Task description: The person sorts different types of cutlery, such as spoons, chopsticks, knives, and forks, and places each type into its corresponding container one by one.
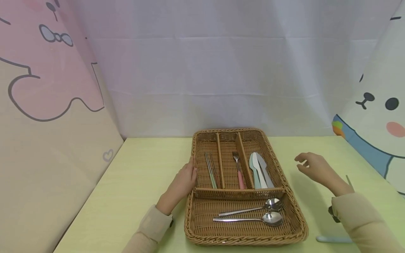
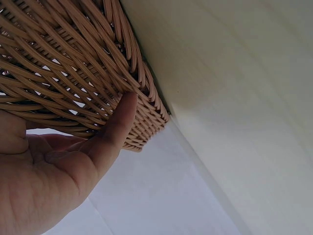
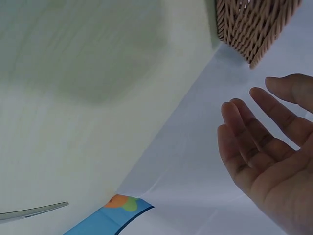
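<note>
A brown wicker cutlery basket (image 1: 246, 241) with divided compartments sits on the table. At its left side, my left hand (image 1: 181, 181) grips the rim; in the left wrist view the thumb (image 2: 120, 120) lies along the outer wall while the other fingers are mostly hidden. Chopsticks (image 1: 210, 170) lie in the left compartment and a pink-handled fork (image 1: 240, 177) in the middle one. The right compartment holds mint, white and grey flat utensils (image 1: 260, 172). Two metal spoons (image 1: 272, 218) rest in the front section. My right hand (image 1: 317, 170) hovers right of the basket, fingers loosely bent, holding nothing.
A pale blue-green handle (image 1: 333, 239) lies on the table, partly under the right sleeve. A thin metal piece (image 3: 36, 211) lies beyond the right forearm. White cloth (image 1: 196, 70) hangs behind the table (image 1: 142, 168), with cartoon-printed panels at both sides.
</note>
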Action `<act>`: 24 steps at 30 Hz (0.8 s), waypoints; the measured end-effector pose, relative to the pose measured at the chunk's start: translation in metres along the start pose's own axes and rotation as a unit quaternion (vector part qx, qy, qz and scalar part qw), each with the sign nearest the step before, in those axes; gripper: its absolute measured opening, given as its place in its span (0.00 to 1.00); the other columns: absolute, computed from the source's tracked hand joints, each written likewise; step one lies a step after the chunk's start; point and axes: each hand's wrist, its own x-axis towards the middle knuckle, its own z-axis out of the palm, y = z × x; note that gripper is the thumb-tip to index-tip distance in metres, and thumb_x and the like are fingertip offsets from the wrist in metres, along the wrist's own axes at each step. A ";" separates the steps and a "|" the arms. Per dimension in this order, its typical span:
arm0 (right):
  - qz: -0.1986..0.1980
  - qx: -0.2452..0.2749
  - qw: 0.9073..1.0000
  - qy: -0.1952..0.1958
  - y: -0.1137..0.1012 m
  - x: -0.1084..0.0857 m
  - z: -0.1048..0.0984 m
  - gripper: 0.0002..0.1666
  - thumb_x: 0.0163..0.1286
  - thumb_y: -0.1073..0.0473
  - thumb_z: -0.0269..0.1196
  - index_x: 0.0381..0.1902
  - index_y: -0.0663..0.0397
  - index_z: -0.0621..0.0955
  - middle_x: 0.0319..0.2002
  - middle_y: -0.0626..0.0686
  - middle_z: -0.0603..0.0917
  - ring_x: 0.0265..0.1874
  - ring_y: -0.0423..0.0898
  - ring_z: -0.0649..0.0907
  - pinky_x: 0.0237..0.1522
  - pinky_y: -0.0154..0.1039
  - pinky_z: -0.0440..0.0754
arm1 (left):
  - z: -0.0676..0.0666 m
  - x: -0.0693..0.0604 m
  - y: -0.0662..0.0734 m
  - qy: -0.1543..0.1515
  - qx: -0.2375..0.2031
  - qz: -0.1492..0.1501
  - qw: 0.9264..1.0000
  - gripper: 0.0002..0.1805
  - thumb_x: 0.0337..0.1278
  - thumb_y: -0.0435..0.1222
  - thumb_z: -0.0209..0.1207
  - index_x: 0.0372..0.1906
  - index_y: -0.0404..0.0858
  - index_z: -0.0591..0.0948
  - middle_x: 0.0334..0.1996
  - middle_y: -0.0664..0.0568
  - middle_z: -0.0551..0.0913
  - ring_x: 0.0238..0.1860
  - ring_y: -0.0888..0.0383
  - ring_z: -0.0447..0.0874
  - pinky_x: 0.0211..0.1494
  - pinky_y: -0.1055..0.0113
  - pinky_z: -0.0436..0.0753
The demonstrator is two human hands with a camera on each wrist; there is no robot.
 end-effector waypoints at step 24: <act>0.107 -0.049 0.993 -0.015 0.082 -0.046 -0.012 0.18 0.56 0.67 0.58 0.39 0.81 0.72 0.29 0.72 0.78 0.29 0.65 0.78 0.33 0.57 0.75 | 0.000 0.002 -0.002 0.008 -0.010 0.009 1.000 0.29 0.70 0.36 0.39 0.68 0.24 0.51 0.54 0.32 0.72 0.50 0.41 0.76 0.48 0.52 0.79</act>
